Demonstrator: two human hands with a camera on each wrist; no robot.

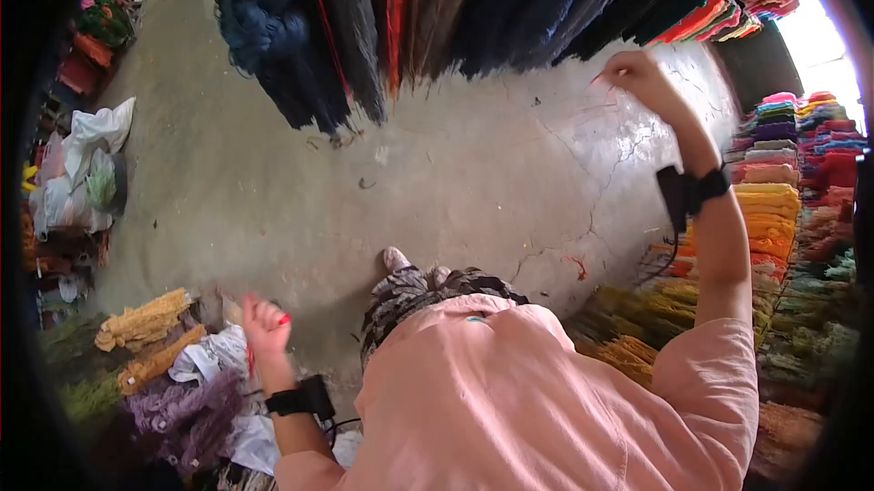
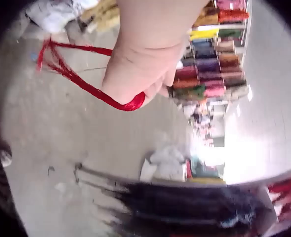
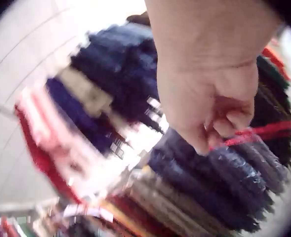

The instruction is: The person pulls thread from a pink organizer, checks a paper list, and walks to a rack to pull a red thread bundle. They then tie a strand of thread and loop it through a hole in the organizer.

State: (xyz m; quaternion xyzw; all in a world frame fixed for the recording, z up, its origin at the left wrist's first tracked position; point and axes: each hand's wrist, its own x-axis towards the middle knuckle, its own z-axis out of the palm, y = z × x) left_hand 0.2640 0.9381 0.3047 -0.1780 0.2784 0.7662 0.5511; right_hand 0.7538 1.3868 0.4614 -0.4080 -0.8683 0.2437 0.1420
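Observation:
My left hand (image 1: 268,327) is at the lower left in the head view, its fingers curled round a bundle of red yarn (image 2: 93,90). The yarn loops past the wrist and ends in a loose, frayed tuft in the left wrist view. Raised at the upper right, my right hand (image 1: 640,81) pinches a thin red yarn strand (image 3: 266,132) between thumb and curled fingers. That hand is close to hanging hanks of dark blue yarn (image 1: 537,0), which fill the background of the right wrist view.
Grey and red hanks (image 1: 394,18) hang along the same row. Stacks of coloured yarn (image 1: 765,209) stand at the right. On the left lie white bags (image 1: 96,141) and a purple yarn heap (image 1: 187,414). Cracked concrete floor (image 1: 455,182) stretches between them.

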